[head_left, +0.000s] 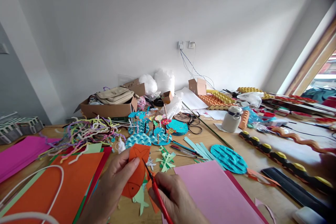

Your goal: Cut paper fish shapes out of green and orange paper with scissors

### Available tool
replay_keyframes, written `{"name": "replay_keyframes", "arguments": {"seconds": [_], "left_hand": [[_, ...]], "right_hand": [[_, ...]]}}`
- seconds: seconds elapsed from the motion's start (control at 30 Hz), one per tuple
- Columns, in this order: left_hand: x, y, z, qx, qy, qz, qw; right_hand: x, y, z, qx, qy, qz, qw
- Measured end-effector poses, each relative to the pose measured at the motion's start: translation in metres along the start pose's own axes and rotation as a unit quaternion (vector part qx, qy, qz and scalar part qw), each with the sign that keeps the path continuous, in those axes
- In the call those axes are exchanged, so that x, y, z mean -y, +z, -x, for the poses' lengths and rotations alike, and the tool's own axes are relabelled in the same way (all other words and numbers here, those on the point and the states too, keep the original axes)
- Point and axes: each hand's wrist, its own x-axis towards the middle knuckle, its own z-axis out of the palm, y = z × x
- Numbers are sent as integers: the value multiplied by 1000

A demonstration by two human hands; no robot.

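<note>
My left hand [112,178] pinches an orange piece of paper [138,171] between thumb and fingers. A fish with an eye and a tail is drawn on it in dark line. In my right hand [175,196] are red-handled scissors [159,196], their dark blades pointing up at the paper's right edge. A cut orange strip hangs beside the blades. Below the paper lie pale green cut-out shapes [141,199], and beyond it a green paper star-like cut-out [166,159] rests on the table.
Orange sheets [65,182] lie at left, pink sheets [210,189] at right. Pipe cleaners [89,131] are heaped behind. Blue wavy bases with small fish [160,136] stand mid-table. A blue corrugated disc [229,158], a white jar [232,120] and a cardboard box [107,109] are farther back.
</note>
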Motion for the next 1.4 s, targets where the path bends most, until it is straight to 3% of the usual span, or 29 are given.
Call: {"name": "replay_keyframes", "arguments": {"seconds": [0.3,0.57,0.87,1.13,1.4], "left_hand": [[-2,-2,-4,2,33,-24,999],[-1,5,-1,5,-24,67,997],[-4,8,0,12,-27,74,997],[2,1,-2,-22,28,7,999],[0,2,-2,11,-27,12,1000]], "right_hand": [[-2,0,-2,7,-9,-2,1000],[-3,4,-2,-5,16,-43,999],[-1,5,-2,4,40,-102,994],[0,4,-2,24,54,-103,993],[0,4,-2,33,57,-115,991]]}}
